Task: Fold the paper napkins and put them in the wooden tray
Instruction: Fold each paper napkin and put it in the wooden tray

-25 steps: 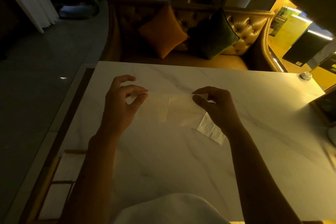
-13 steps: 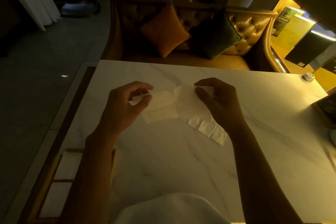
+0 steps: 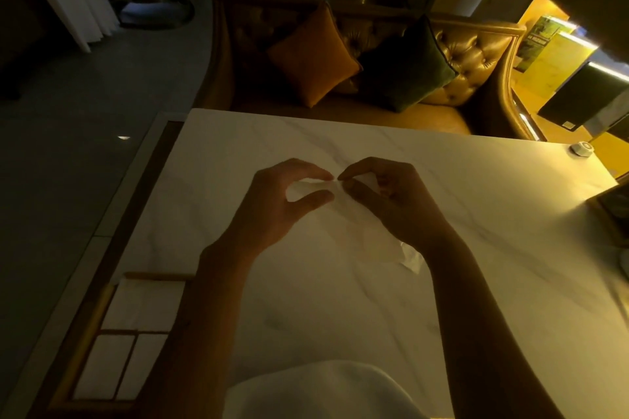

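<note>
Thin, limp and likely to tear, the paper napkin (image 3: 369, 236) droops toward the surface (image 3: 476, 201), its upper edge pinched in the fingertip grip of left hand (image 3: 279, 206) and right hand (image 3: 394, 204); corners seem the safest hold.

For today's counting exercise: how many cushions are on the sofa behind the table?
2. An orange cushion on the sofa, left of centre; a dark green cushion right of it. Others may be hidden behind them.
</note>
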